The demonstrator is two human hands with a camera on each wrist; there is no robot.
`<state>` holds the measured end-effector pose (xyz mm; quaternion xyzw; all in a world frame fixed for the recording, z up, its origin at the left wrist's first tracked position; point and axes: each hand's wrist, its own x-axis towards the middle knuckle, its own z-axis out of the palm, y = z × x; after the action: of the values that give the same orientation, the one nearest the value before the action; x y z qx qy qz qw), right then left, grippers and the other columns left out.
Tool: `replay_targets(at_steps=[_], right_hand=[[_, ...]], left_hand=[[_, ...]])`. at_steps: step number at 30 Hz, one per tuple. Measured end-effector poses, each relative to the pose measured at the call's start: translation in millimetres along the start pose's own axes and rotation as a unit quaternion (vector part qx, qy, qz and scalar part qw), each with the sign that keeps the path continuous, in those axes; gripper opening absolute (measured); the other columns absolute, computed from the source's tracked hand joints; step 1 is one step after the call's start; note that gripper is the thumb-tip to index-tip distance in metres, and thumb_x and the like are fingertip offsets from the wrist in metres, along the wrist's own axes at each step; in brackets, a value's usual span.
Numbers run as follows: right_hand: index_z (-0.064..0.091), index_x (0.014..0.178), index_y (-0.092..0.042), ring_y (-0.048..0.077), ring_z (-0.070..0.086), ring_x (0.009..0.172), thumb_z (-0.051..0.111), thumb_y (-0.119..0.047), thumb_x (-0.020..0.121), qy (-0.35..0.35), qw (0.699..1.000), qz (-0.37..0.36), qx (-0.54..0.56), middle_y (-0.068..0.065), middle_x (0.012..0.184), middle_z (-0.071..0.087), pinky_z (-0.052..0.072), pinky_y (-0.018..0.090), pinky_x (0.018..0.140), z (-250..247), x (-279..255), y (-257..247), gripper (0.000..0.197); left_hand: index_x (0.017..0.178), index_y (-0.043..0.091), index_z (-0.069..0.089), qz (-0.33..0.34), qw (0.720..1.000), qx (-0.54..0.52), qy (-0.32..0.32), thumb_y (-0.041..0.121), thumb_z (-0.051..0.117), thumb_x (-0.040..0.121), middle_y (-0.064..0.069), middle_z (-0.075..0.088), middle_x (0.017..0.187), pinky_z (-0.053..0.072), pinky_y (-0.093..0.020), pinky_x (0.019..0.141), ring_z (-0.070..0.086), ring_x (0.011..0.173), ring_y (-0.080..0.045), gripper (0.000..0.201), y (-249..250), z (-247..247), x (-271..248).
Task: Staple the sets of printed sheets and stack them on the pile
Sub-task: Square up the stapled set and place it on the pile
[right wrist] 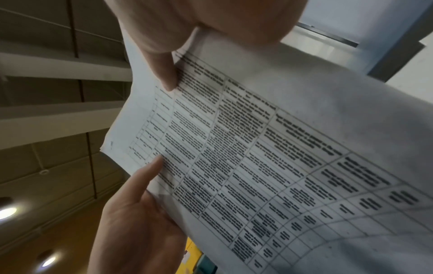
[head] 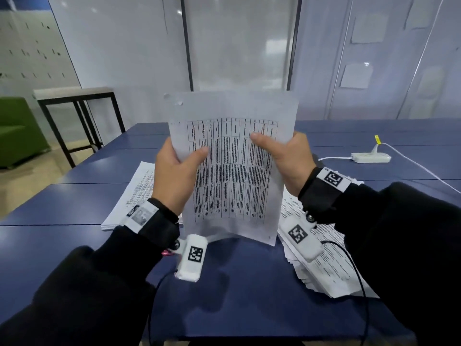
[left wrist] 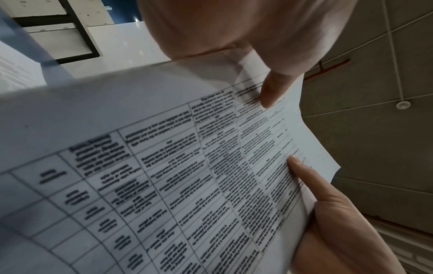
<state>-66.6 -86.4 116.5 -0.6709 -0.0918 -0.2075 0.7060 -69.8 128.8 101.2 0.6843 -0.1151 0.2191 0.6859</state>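
Note:
Both hands hold one set of printed sheets (head: 232, 171) upright above the blue table (head: 237, 283), its table of text facing me. My left hand (head: 174, 171) grips the left edge, thumb across the front. My right hand (head: 284, 158) grips the right edge the same way. In the left wrist view both thumbs press on the printed sheets (left wrist: 164, 166); the right wrist view shows the same set of sheets (right wrist: 281, 157). A neat pile of sheets (head: 134, 196) lies at the left. A looser heap of sheets (head: 324, 260) lies under my right wrist. A small pink object (head: 166, 253) peeks out behind my left wrist.
A white power strip (head: 371, 157) with its cable lies at the far right of the table. A dark-framed side table (head: 74, 101) and a green armchair (head: 17, 131) stand beyond the table's left edge. Glass partitions rise behind.

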Motion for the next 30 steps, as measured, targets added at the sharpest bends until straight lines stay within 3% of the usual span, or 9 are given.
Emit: replay_targets(at_steps=[3, 8, 11, 14, 16, 19, 22, 27, 30], right_hand=[[0.056, 0.115, 0.025, 0.026, 0.071, 0.099, 0.097, -0.052, 0.062, 0.002, 1.0, -0.002, -0.008, 0.032, 0.115, 0.07, 0.057, 0.054, 0.1, 0, 4, -2, 0.103], [0.063, 0.099, 0.018, 0.032, 0.072, 0.093, 0.096, -0.039, 0.068, -0.019, 0.999, 0.032, -0.009, 0.021, 0.099, 0.072, 0.054, 0.058, 0.101, -5, -11, 16, 0.073], [0.063, 0.103, 0.021, 0.041, 0.073, 0.098, 0.092, -0.027, 0.077, -0.018, 1.0, 0.019, -0.005, 0.026, 0.104, 0.074, 0.054, 0.055, 0.099, -5, -10, 7, 0.062], [0.075, 0.1, 0.004, 0.034, 0.074, 0.101, 0.085, -0.013, 0.084, -0.019, 1.0, 0.014, -0.002, 0.018, 0.103, 0.078, 0.059, 0.043, 0.096, -3, -10, 3, 0.024], [0.076, 0.08, -0.014, 0.021, 0.075, 0.079, 0.084, -0.012, 0.084, -0.03, 0.999, 0.023, -0.009, 0.005, 0.082, 0.077, 0.06, 0.037, 0.088, -3, -17, 10, 0.01], [0.069, 0.066, -0.018, 0.008, 0.066, 0.066, 0.084, -0.013, 0.085, -0.035, 0.999, 0.036, -0.012, -0.009, 0.069, 0.069, 0.058, 0.031, 0.083, -6, -22, 26, 0.025], [0.059, 0.076, 0.0, 0.022, 0.054, 0.07, 0.088, -0.022, 0.082, -0.035, 0.999, 0.029, 0.008, 0.011, 0.075, 0.055, 0.055, 0.039, 0.084, -5, -19, 23, 0.036], [0.071, 0.09, -0.003, 0.016, 0.068, 0.082, 0.088, -0.022, 0.081, -0.029, 0.999, 0.043, 0.006, 0.001, 0.085, 0.072, 0.058, 0.031, 0.087, -5, -25, 34, 0.027], [0.064, 0.079, -0.008, 0.021, 0.063, 0.074, 0.089, -0.026, 0.078, -0.024, 0.999, 0.046, -0.004, 0.002, 0.077, 0.067, 0.055, 0.027, 0.083, -7, -28, 37, 0.031]], left_hand=[[0.122, 0.017, 0.066, 0.01, 1.0, -0.007, -0.001, 0.01, 0.073, 0.094, 0.005, 0.078, 0.112, 0.058, -0.025, 0.086, 0.074, 0.104, -0.011, 0.03, 5, -1, 5], [0.126, 0.017, 0.067, -0.03, 0.999, 0.0, -0.028, 0.015, 0.074, 0.093, 0.008, 0.077, 0.115, 0.056, -0.035, 0.098, 0.073, 0.108, -0.009, 0.034, -18, -6, -14], [0.125, 0.018, 0.067, -0.028, 0.999, -0.005, -0.029, 0.014, 0.074, 0.094, 0.009, 0.078, 0.114, 0.056, -0.03, 0.094, 0.073, 0.107, -0.008, 0.033, -16, -8, -9], [0.125, 0.018, 0.067, -0.027, 0.999, -0.014, -0.022, 0.014, 0.074, 0.094, 0.007, 0.077, 0.115, 0.055, -0.028, 0.091, 0.073, 0.107, -0.009, 0.033, -16, -10, -5], [0.126, 0.017, 0.067, -0.037, 0.999, -0.013, -0.022, 0.013, 0.074, 0.094, 0.007, 0.077, 0.116, 0.056, -0.032, 0.094, 0.073, 0.108, -0.01, 0.033, -22, -9, -11], [0.119, 0.02, 0.069, -0.049, 0.998, -0.013, -0.025, 0.012, 0.073, 0.094, 0.011, 0.078, 0.111, 0.056, -0.032, 0.096, 0.073, 0.105, -0.007, 0.027, -31, -9, -21], [0.119, 0.019, 0.069, -0.042, 0.999, -0.016, -0.023, 0.012, 0.073, 0.094, 0.009, 0.079, 0.111, 0.056, -0.031, 0.093, 0.074, 0.104, -0.008, 0.026, -27, -11, -19], [0.122, 0.019, 0.07, -0.058, 0.998, -0.009, -0.025, 0.014, 0.072, 0.095, 0.008, 0.079, 0.111, 0.057, -0.033, 0.093, 0.074, 0.104, -0.01, 0.027, -36, -10, -26], [0.122, 0.022, 0.071, -0.067, 0.997, -0.005, -0.03, 0.017, 0.072, 0.096, 0.01, 0.078, 0.111, 0.057, -0.03, 0.091, 0.074, 0.103, -0.007, 0.027, -41, -10, -30]])
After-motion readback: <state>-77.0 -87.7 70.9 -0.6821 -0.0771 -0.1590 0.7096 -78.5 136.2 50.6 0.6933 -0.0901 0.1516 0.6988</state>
